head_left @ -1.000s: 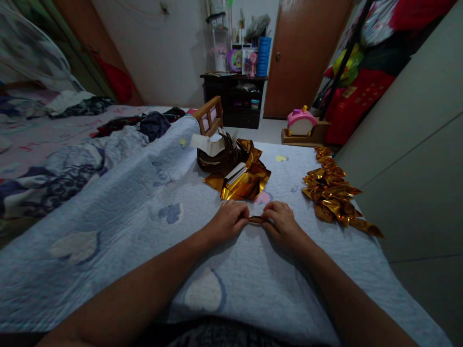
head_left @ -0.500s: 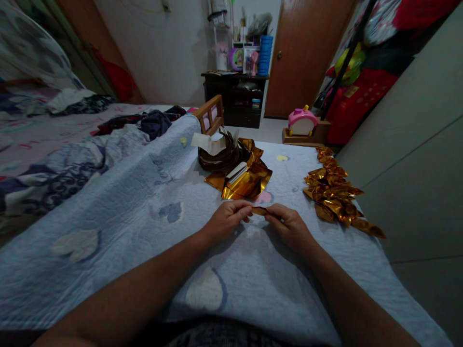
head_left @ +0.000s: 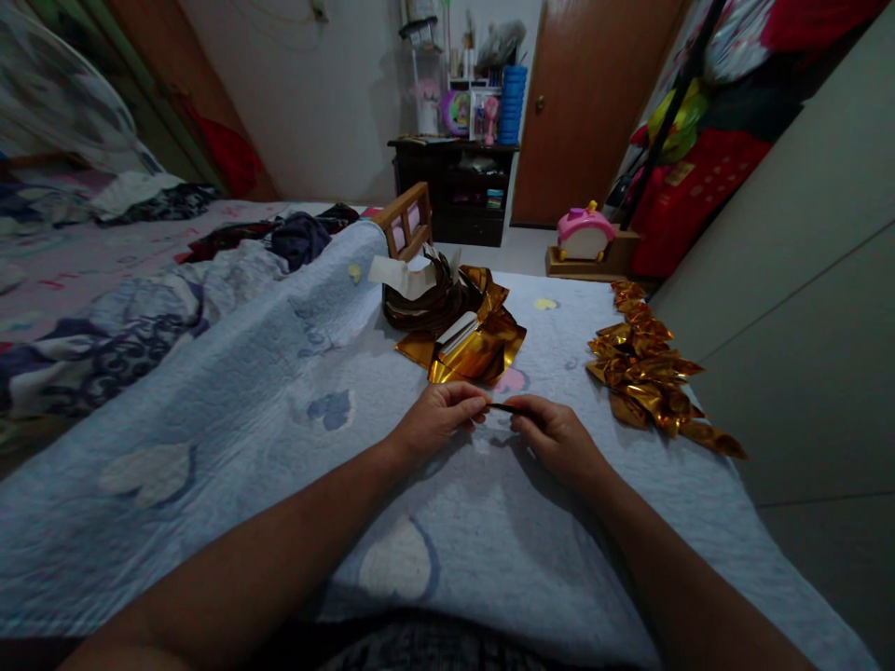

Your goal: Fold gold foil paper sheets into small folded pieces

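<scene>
Between my two hands stretches a small folded piece of gold foil paper, seen nearly edge-on as a thin dark strip. My left hand pinches its left end with thumb and fingers. The other end is pinched by my right hand. Just beyond my hands lie loose gold foil sheets, with a stack of dark-edged paper behind them. Off to the right is a pile of folded gold foil pieces.
A pale blue quilt with heart shapes covers the surface under my hands. A wooden rail rises at its far edge. Beyond stand a dark cabinet and a pink toy. A pale panel borders the right side.
The gold foil paper has tilted between my fingers, so its broad face now shows as a thin edge. Both hands stay in nearly the same place.
</scene>
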Motion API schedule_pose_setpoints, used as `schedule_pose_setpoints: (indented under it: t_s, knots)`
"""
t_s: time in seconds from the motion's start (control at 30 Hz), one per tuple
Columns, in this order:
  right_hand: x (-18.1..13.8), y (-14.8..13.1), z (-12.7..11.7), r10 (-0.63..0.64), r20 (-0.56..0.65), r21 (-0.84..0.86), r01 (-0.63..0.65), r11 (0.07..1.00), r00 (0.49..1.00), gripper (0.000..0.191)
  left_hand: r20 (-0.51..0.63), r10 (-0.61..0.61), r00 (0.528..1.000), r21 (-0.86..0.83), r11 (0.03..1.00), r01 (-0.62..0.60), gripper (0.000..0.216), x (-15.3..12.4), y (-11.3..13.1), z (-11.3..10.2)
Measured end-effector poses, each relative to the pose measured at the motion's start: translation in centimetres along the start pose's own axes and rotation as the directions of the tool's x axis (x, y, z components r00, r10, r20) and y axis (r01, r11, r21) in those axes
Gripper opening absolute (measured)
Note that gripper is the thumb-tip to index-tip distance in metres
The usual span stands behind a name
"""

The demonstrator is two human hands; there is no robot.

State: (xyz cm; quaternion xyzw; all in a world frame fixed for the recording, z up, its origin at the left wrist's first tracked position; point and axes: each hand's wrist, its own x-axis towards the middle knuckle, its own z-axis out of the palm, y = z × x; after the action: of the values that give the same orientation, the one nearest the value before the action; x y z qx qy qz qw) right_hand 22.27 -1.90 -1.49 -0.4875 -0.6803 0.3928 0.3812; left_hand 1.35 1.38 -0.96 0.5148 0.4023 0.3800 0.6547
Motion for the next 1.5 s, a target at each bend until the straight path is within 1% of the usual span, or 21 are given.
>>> schedule_pose_setpoints:
  t_s: [0.1, 0.2, 0.27, 0.37, 0.5, 0.6, 0.73, 0.97, 1.07, 1.2, 1.37, 1.5]
  knots:
    - [0.0, -0.4, -0.2, 0.131, 0.065, 0.185, -0.141, 0.973, 0.989, 0.031, -0.002, 0.001, 1.000, 0.013, 1.000, -0.001, 0.034, 0.0, 0.1, 0.0]
    - [0.0, -0.5, -0.4, 0.263, 0.103, 0.385, -0.282, 0.879, 0.959, 0.041, -0.008, 0.011, 1.000, 0.019, 1.000, -0.011, 0.032, 0.0, 0.1, 0.0]
    - [0.1, -0.6, -0.4, 0.323, 0.111, 0.453, -0.337, 0.825, 0.940, 0.043, -0.009, 0.024, 1.000, 0.021, 1.000, -0.024, 0.030, 0.0, 0.0, -0.1]
    - [0.2, -0.7, -0.5, 0.366, 0.133, 0.486, -0.382, 0.786, 0.921, 0.041, -0.003, 0.046, 0.999, 0.027, 0.999, -0.045, 0.028, 0.0, 0.0, -0.1]
    - [0.1, -0.7, -0.7, 0.364, 0.156, 0.548, -0.387, 0.741, 0.918, 0.042, 0.012, 0.047, 0.999, 0.003, 0.999, -0.047, 0.031, -0.1, 0.0, -0.2]
    - [0.1, -0.5, -0.8, 0.358, 0.171, 0.556, -0.390, 0.734, 0.918, 0.042, 0.030, 0.021, 0.999, -0.025, 0.999, -0.021, 0.036, -0.2, 0.0, -0.2]
    - [0.2, -0.2, -0.7, 0.351, 0.194, 0.558, -0.397, 0.729, 0.916, 0.041, 0.062, 0.006, 0.998, -0.039, 0.999, -0.004, 0.037, -0.2, 0.1, -0.1]
    - [0.0, -0.6, -0.7, 0.278, 0.196, 0.558, -0.340, 0.757, 0.940, 0.038, 0.061, 0.003, 0.998, -0.041, 0.999, 0.000, 0.037, -0.2, 0.1, -0.3]
    - [-0.1, -0.8, -0.8, 0.234, 0.218, 0.552, -0.317, 0.771, 0.947, 0.036, 0.060, -0.001, 0.998, -0.027, 1.000, 0.003, 0.038, -0.2, 0.2, -0.3]
    - [-0.1, -0.7, -1.0, 0.203, 0.259, 0.551, -0.317, 0.772, 0.944, 0.036, 0.073, 0.002, 0.997, -0.009, 1.000, -0.001, 0.035, -0.3, 0.4, -0.2]
    - [-0.2, -0.2, -1.1, 0.184, 0.330, 0.567, -0.351, 0.746, 0.926, 0.044, 0.089, 0.021, 0.996, -0.013, 1.000, -0.020, 0.030, -0.3, 0.2, -0.3]
    - [-0.2, -0.2, -1.2, 0.191, 0.339, 0.578, -0.364, 0.730, 0.921, 0.044, 0.099, 0.029, 0.995, -0.015, 0.999, -0.028, 0.028, -0.3, 0.1, -0.4]
